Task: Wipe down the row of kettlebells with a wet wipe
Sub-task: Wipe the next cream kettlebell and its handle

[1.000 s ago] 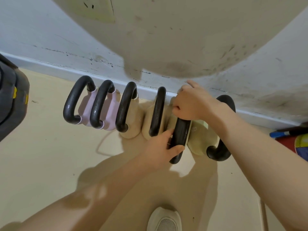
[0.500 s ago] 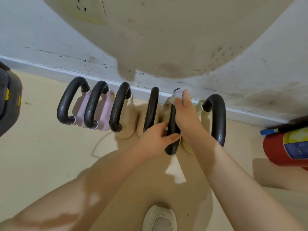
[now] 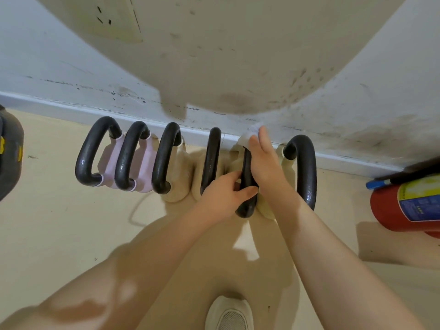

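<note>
Six kettlebells line the skirting; at the fifth cream kettlebell's black loop handle (image 3: 246,186), a left hand (image 3: 223,196) curls its grip round the lower bar, while the right hand (image 3: 264,163), fingers extended, presses a crumpled white wet wipe (image 3: 245,139) against its top.

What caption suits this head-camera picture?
Left hand grips a kettlebell's black handle while right hand presses a wet wipe along it.

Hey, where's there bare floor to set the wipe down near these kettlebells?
Bare floor lies in front of the pink kettlebells. A narrower patch sits between the last kettlebell and the extinguisher. It is crowded where both hands, left and right, work the fifth handle.
</note>
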